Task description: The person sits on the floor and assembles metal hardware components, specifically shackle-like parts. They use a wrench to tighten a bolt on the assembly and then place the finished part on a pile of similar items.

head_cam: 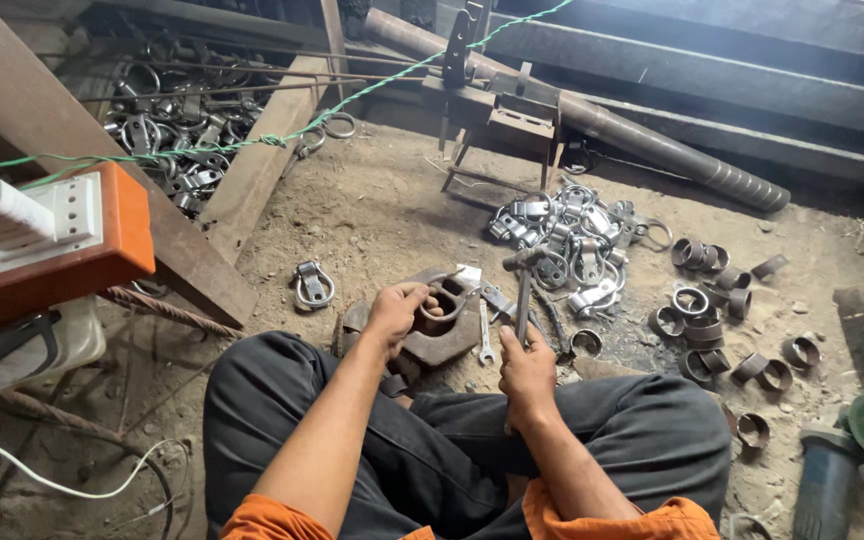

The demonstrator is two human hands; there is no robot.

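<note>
I sit on a dirt floor with my knees apart. My left hand (399, 308) holds a metal ring clamp (441, 302) down on a rusty iron block (439, 337) between my legs. My right hand (526, 370) grips the handle of a hammer (523, 285), whose head stands raised above the block. A flat spanner (485, 338) lies on the ground between my hands.
A heap of finished shiny clamps (564, 238) lies ahead, rusty pipe rings (709, 310) to the right, one clamp (312, 285) to the left. An angle grinder (837, 462) lies at the right. An orange socket board (47, 235) juts in left. A small metal jig (503, 110) and pipe (652, 145) stand behind.
</note>
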